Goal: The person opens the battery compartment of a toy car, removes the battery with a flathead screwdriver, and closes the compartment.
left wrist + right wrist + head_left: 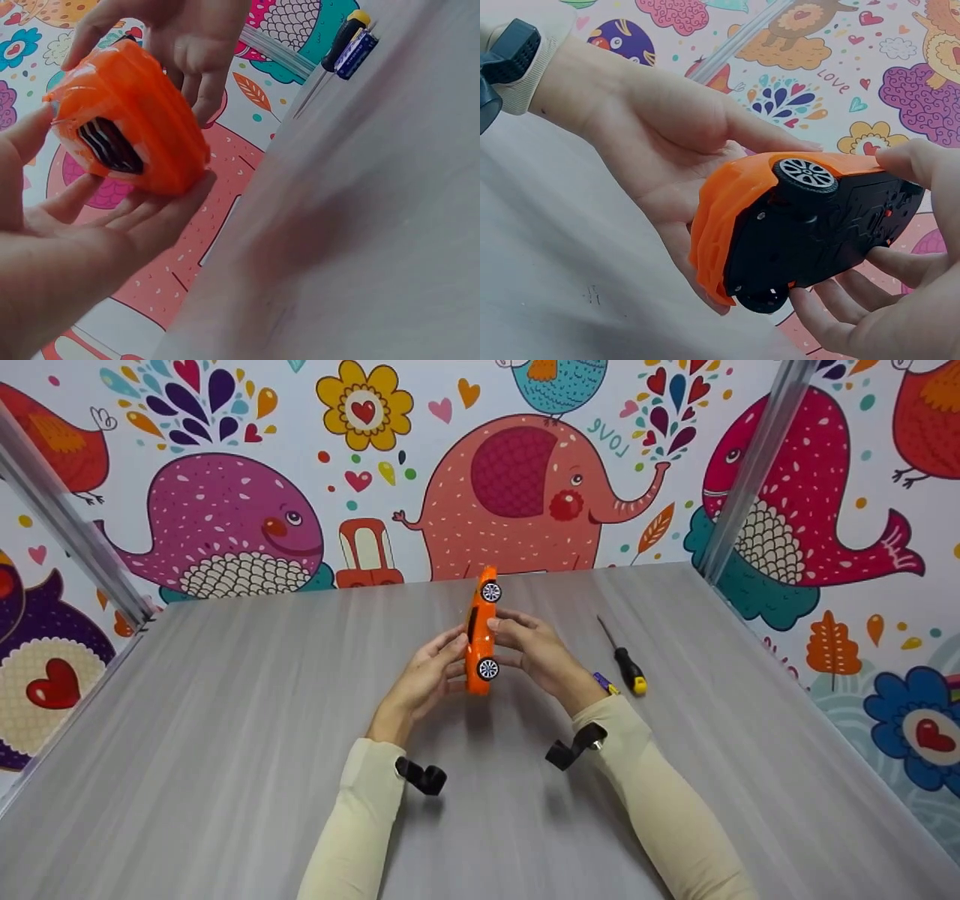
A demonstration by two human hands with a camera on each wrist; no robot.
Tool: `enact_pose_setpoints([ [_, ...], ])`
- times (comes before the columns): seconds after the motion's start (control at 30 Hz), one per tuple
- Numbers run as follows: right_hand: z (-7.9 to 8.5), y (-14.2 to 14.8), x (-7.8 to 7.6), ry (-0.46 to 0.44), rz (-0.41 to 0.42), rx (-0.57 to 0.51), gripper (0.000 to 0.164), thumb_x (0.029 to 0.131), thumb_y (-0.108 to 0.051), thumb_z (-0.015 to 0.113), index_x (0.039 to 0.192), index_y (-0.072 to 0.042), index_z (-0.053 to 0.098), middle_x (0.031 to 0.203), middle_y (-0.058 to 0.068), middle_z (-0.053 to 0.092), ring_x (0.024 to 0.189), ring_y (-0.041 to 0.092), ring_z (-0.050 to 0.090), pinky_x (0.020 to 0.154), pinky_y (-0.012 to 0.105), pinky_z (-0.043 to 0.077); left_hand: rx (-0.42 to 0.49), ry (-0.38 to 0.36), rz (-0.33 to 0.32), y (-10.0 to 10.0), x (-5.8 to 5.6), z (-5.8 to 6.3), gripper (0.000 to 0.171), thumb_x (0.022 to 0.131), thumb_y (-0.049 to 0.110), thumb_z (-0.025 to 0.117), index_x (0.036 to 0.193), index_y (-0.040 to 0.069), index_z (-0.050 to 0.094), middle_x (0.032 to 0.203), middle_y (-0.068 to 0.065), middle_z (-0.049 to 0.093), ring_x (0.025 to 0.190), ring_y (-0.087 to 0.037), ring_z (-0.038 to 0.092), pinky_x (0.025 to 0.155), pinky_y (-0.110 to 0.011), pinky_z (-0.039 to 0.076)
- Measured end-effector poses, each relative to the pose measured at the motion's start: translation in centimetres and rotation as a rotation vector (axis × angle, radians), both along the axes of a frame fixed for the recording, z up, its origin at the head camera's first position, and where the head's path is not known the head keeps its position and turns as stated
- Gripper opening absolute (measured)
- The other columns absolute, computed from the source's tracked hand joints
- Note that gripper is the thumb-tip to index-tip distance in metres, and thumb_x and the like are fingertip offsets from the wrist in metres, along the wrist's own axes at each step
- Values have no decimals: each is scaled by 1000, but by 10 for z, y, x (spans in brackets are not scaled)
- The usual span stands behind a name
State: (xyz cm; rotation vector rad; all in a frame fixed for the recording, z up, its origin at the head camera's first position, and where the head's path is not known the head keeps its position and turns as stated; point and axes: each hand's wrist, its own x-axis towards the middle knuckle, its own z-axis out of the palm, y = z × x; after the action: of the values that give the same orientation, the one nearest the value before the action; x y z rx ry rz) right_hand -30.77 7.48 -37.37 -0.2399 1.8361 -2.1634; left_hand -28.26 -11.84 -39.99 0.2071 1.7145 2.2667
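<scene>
An orange toy car (481, 641) is held up off the table, tipped on its side so that two silver-spoked wheels show in the head view. My left hand (426, 675) grips it from the roof side. From the underside my right hand (544, 652) holds it, with the thumb on the car's upper side. The black underside of the car (817, 225) faces the right wrist view, where the right hand's fingers (832, 315) curl along its lower edge. In the left wrist view the left hand (90, 247) cups one end of the car (161, 127).
To the right on the grey table (247, 720) lies a screwdriver (628, 667) with a black and yellow handle. A small purple battery (356, 54) lies beside it. Printed panels (517, 510) stand along the back and sides of the table.
</scene>
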Motion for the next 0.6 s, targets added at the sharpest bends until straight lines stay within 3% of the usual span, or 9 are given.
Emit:
enact_pose_setpoints([
  [0.27,1,0,1,-28,-3,22,58,97,-31,65,148,-8,47,141,14,59,132,31,55,104,46,51,-56,-6,44,1,-1,0,51,106,33,50,152,14,42,129,-14,65,100,-19,68,83,-36,58],
  [0.6,7,-1,3,-52,-54,59,55,97,-27,67,145,-8,51,139,12,60,130,29,57,102,48,53,-39,-6,57,-1,0,-2,51,107,38,42,153,16,39,125,-13,67,97,-18,66,81,-33,56],
])
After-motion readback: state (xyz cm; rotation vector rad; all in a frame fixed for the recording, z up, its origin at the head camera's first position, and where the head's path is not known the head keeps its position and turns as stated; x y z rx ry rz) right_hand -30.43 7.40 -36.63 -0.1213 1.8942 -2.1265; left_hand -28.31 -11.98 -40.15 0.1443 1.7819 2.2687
